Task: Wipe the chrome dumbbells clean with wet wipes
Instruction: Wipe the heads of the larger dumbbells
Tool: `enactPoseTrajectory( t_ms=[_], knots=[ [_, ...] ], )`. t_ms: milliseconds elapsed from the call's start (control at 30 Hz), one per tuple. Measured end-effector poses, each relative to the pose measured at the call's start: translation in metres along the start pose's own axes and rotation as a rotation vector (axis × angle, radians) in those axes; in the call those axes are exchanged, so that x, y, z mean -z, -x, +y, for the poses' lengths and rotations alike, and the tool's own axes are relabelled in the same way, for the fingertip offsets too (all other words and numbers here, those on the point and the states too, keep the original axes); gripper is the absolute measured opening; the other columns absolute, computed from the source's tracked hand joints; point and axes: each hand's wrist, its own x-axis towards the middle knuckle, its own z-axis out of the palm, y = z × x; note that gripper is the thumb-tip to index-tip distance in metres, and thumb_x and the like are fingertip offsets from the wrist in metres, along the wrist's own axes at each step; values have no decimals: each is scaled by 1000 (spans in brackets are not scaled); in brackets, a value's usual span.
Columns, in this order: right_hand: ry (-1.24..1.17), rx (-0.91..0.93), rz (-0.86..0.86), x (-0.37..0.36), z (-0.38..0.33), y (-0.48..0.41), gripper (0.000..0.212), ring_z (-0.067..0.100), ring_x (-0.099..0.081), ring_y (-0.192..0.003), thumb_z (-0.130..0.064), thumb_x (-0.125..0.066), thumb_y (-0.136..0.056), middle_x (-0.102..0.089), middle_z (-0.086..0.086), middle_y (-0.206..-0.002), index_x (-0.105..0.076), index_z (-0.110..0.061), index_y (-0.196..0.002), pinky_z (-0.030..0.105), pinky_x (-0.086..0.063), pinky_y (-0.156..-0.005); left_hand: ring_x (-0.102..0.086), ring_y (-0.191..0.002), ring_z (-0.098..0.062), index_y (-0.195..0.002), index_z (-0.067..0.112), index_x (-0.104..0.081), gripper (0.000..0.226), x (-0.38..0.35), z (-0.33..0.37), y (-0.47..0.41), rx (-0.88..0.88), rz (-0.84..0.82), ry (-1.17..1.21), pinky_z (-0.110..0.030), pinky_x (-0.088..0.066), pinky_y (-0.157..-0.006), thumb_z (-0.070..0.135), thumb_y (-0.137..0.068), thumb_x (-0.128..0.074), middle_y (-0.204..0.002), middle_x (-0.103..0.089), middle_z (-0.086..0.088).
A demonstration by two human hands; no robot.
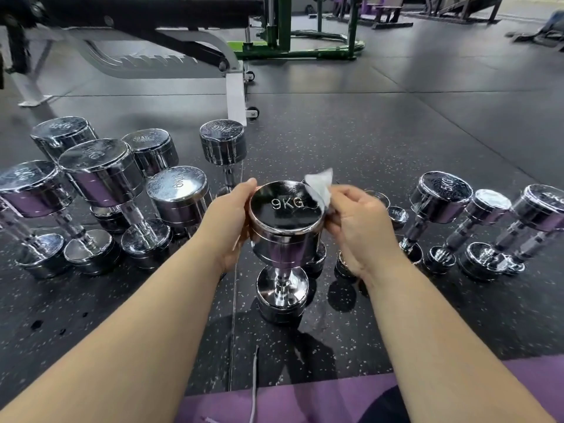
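Standing upright on the speckled rubber floor point(396, 132) among other chrome dumbbells point(100, 175), the 9KG dumbbell point(285, 227) has its top head gripped by the left hand point(229, 221), fingers point(248, 186) curled round its left side, while the right hand point(360, 227) pinches a crumpled wet wipe point(320, 187) against the right rim.

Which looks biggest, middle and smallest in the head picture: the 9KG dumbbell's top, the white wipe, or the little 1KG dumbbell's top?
1. 9KG dumbbell's top, largest.
2. white wipe, partly bunched in the right hand.
3. 1KG dumbbell's top, smallest, though it stands farther away, so it may look smaller than it is.
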Motion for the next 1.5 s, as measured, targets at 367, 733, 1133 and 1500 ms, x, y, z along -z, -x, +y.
enactPoseTrajectory(
  t_ms=[367, 733, 1133, 1500],
  knots=[
    [-23, -94, -67, -4, 9, 3, 44, 18, -46, -53, 11, -33, -76, -51, 3, -55, -53, -16, -46, 24, -42, -54, -52, -66, -13, -83, 22, -70, 21, 0, -11, -1, 20, 14, 3, -28, -37, -60, 34, -94, -58, -69, -61, 5],
    [-202, -487, -2, -9, 18, 31, 33, 20, -62, -72, 0, -35, -96, -65, 7, -74, -62, -9, -80, 31, -52, -73, -57, -58, -10, -78, 19, -68, 30, 1, -15, 27, 15, 32, 13, -29, -51, -68, 28, -99, -48, -58, -64, 8],
    [-471, -615, 65, -11, 14, 43, 35, 21, -59, -87, 21, -29, -89, -61, 15, -98, -53, -1, -103, 33, -53, -90, -57, -61, -11, -97, 20, -63, 19, 7, -26, 47, 84, 53, 63, -34, -54, -82, 30, -100, -48, -59, -66, 7],
    [-440, -577, 83, -13, 19, 50, 29, 25, -62, -86, 17, -40, -94, -61, 18, -94, -53, 9, -118, 31, -60, -62, -69, -74, -21, -107, 3, -61, 27, 9, -29, 57, 367, -208, 18, -27, -61, -65, -4, -88, -43, -100, -67, -16]
  ],
)
